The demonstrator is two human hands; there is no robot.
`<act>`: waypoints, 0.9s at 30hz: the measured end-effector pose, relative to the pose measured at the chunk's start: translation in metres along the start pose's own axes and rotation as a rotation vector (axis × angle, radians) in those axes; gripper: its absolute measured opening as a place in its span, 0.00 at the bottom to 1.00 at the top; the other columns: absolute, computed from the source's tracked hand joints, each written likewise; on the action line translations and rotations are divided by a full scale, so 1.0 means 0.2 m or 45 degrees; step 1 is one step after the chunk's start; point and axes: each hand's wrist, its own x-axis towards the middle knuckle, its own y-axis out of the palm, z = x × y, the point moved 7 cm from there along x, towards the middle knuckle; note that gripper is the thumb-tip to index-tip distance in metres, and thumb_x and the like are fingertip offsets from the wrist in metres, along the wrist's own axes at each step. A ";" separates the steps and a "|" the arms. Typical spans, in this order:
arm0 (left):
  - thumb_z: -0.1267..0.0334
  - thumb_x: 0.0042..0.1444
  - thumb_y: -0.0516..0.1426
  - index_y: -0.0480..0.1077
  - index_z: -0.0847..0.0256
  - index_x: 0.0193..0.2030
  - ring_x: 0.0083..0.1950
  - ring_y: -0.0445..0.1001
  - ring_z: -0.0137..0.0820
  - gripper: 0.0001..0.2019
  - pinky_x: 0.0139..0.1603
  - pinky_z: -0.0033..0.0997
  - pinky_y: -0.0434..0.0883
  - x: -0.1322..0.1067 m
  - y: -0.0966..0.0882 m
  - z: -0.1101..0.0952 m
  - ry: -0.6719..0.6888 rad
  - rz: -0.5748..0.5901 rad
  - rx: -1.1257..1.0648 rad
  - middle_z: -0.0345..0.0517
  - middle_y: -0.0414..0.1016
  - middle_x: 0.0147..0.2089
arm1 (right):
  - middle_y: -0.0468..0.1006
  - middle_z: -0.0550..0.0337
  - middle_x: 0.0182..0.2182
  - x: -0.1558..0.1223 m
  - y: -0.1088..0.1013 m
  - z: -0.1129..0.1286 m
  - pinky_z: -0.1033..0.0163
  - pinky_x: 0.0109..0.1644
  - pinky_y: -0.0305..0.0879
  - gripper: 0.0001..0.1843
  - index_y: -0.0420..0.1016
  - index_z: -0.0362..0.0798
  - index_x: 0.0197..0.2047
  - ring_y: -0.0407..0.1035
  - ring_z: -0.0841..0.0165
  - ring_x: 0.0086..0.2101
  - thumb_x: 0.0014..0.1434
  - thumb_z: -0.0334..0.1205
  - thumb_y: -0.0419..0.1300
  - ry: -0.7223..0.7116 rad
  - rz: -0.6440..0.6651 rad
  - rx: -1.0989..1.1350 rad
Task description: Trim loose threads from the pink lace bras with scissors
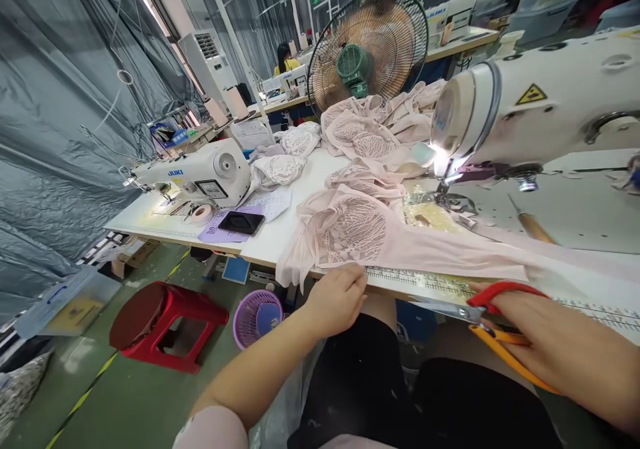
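My left hand (pixel 336 300) rests at the table's front edge with its fingers curled, touching the lower edge of a pale pink lace garment (pixel 360 229) spread on the white table (pixel 280 232). In my right hand (pixel 555 342) are scissors (pixel 487 312) with red and orange handles, their metal blades pointing left just under the table edge. A ruler strip (pixel 425 280) runs along that edge. The sewing machine head (pixel 530 109) stands over the garment, its lamp lit at the needle.
A second Juki sewing machine (pixel 200 175) sits at the table's left end beside a black phone (pixel 241 222). More lace pieces (pixel 360 132) pile before a standing fan (pixel 367 52). On the floor are a red stool (pixel 165 322) and a purple basket (pixel 257 315). A person works far back.
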 end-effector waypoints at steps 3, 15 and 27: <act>0.65 0.59 0.47 0.64 0.73 0.51 0.59 0.64 0.44 0.17 0.59 0.43 0.65 0.04 0.04 0.02 -0.018 -0.037 0.094 0.62 0.68 0.54 | 0.76 0.50 0.32 0.00 0.01 0.00 0.56 0.34 0.68 0.04 0.66 0.51 0.31 0.72 0.58 0.33 0.55 0.39 0.52 -0.029 -0.057 0.004; 0.64 0.59 0.48 0.66 0.64 0.50 0.58 0.64 0.42 0.14 0.55 0.48 0.66 0.10 0.04 0.08 -0.052 -0.047 0.114 0.59 0.66 0.56 | 0.75 0.45 0.41 0.06 0.01 0.22 0.52 0.48 0.67 0.11 0.68 0.45 0.42 0.69 0.54 0.45 0.58 0.34 0.49 -0.319 -0.203 -0.150; 0.66 0.60 0.45 0.65 0.66 0.50 0.49 0.72 0.36 0.15 0.47 0.37 0.71 0.13 0.02 0.12 0.070 -0.125 -0.009 0.56 0.72 0.51 | 0.76 0.45 0.34 0.13 -0.02 0.28 0.53 0.40 0.69 0.13 0.70 0.40 0.40 0.71 0.55 0.36 0.50 0.28 0.53 -0.373 -0.261 -0.237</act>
